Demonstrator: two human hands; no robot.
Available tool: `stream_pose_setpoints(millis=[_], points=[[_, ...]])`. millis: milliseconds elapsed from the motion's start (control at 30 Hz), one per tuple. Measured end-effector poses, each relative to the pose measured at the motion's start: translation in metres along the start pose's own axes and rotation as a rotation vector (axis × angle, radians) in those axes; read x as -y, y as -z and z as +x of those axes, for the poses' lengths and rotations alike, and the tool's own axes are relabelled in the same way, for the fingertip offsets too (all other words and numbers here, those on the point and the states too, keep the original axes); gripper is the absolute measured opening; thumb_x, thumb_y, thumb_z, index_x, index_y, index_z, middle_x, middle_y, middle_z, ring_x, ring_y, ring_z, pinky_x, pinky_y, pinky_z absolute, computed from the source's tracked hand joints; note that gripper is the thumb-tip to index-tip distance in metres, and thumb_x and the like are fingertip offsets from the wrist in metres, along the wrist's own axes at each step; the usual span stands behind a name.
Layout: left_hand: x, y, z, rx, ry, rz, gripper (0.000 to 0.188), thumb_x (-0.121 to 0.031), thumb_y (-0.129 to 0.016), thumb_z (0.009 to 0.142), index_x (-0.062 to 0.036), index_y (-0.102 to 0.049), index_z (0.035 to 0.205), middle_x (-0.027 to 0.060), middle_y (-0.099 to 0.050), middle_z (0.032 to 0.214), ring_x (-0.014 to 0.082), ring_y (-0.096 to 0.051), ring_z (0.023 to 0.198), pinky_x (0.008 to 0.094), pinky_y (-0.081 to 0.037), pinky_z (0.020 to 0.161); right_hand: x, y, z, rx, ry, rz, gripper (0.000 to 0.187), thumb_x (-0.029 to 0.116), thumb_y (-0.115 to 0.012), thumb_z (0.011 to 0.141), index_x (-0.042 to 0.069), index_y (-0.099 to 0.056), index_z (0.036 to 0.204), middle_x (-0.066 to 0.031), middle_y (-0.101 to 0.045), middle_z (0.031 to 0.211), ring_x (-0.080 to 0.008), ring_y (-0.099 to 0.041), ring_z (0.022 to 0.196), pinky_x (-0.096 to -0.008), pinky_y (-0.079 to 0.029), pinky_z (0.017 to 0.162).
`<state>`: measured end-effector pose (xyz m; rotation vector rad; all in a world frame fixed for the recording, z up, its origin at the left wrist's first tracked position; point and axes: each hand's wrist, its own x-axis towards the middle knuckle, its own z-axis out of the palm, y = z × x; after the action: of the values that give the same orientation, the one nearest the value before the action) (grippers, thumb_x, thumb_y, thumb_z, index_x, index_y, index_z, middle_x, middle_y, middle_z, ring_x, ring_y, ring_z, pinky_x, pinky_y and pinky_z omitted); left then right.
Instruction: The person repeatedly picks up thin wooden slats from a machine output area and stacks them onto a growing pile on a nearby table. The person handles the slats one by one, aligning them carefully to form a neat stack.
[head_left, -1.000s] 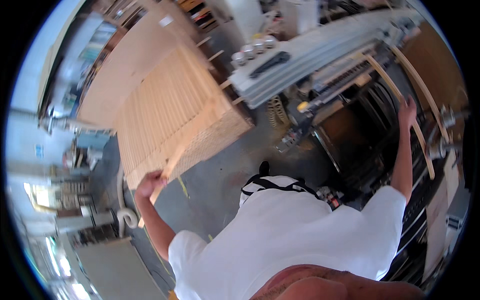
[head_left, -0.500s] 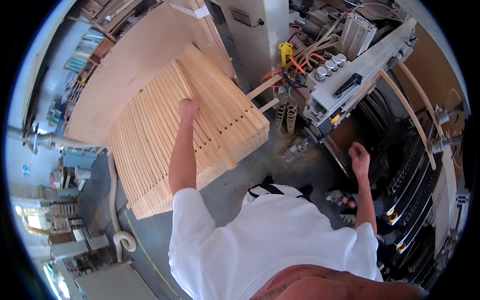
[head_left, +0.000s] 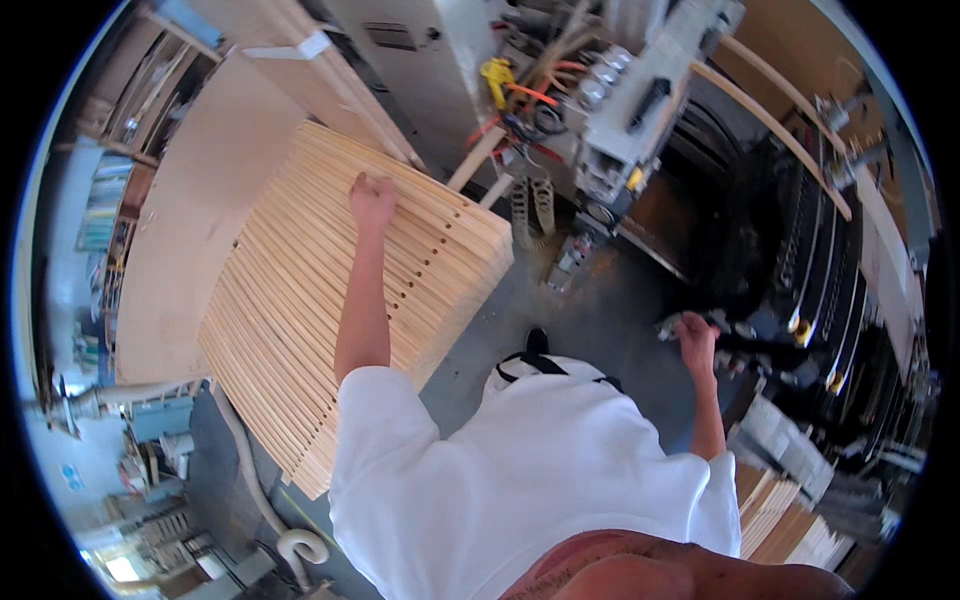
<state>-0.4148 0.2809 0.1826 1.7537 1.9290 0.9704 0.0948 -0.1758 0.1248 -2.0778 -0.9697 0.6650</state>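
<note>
A large stack of pale wooden slats [head_left: 290,290], lined up side by side with rows of dark holes near their ends, stands to my left. My left hand [head_left: 373,203] rests on top of it near the far right part, fingers bent and slightly apart, with no loose slat visible in it. My right hand [head_left: 697,345] hangs in the air on the right, its fingers curled in loosely. Nothing shows in it. It is nearest to the dark machine [head_left: 780,230], apart from it as far as I can tell.
A big wooden panel [head_left: 175,230] stands behind the stack. Ahead are a grey cabinet [head_left: 420,60], a yellow air gun [head_left: 497,80] and coiled hose [head_left: 532,205]. Curved wooden strips [head_left: 775,120] sit on the machine. A pale duct hose [head_left: 245,460] runs along the floor; boards [head_left: 780,520] lie lower right.
The slat that lay slanted across the stack under my left hand no longer lies crosswise. My left fingers have loosened. My right hand is lower, and the view has turned.
</note>
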Motion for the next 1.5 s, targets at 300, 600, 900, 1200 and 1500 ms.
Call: stream_pose_setpoints(millis=[300, 600, 900, 1200, 1500], points=[[-0.095, -0.020, -0.188, 0.204, -0.594, 0.305, 0.084, -0.053, -0.073, 0.076, -0.0083, -0.043, 0.141, 0.0320, -0.030, 0.147, 0.0517, -0.024, 0.137, 0.0582, -0.023, 0.112, -0.003, 0.028, -0.084, -0.090, 0.028, -0.048, 0.031, 0.014, -0.068, 0.086, -0.001, -0.064, 0.114, -0.0181, -0.066, 0.110, -0.0294, -0.069, 0.086, -0.0370, -0.054, 0.078], [-0.077, -0.059, -0.162, 0.122, -0.620, 0.388, 0.080, -0.047, -0.074, 0.076, -0.0035, -0.046, 0.138, 0.0289, -0.037, 0.145, 0.0499, -0.027, 0.137, 0.0544, -0.027, 0.112, -0.063, 0.055, -0.220, -0.171, -0.150, -0.008, 0.029, 0.014, -0.067, 0.088, 0.001, -0.065, 0.114, -0.0159, -0.065, 0.106, -0.0277, -0.068, 0.089, -0.0360, -0.054, 0.078], [-0.087, -0.099, -0.113, 0.099, -0.710, 0.785, 0.086, -0.071, -0.048, 0.087, 0.0036, -0.050, 0.131, 0.0270, -0.055, 0.126, 0.0431, -0.051, 0.116, 0.0557, -0.039, 0.098, -0.090, 0.101, -0.333, -0.549, -0.188, -0.180, 0.028, 0.015, -0.065, 0.089, 0.004, -0.063, 0.114, -0.0144, -0.063, 0.106, -0.0334, -0.065, 0.090, -0.0410, -0.054, 0.078], [-0.159, -0.045, -0.210, 0.116, -0.460, 0.889, 0.078, -0.054, -0.056, 0.089, -0.0026, -0.038, 0.144, 0.0270, -0.046, 0.139, 0.0430, -0.035, 0.135, 0.0578, -0.030, 0.108, -0.094, 0.156, -0.486, -1.163, -0.566, -0.794, 0.028, 0.014, -0.068, 0.084, 0.009, -0.065, 0.111, -0.0104, -0.063, 0.111, -0.0313, -0.058, 0.103, -0.0427, -0.048, 0.087], [-0.325, -0.173, -0.325, 0.501, -1.156, 0.105, 0.046, -0.018, -0.074, 0.080, 0.0014, -0.060, 0.119, 0.0218, -0.061, 0.118, 0.0379, -0.057, 0.112, 0.0440, -0.044, 0.099, -0.110, 0.138, -0.513, -1.075, -0.767, -1.003, 0.013, 0.012, -0.065, 0.085, 0.008, -0.063, 0.097, -0.0118, -0.064, 0.108, -0.0342, -0.058, 0.101, -0.0456, -0.045, 0.088]])
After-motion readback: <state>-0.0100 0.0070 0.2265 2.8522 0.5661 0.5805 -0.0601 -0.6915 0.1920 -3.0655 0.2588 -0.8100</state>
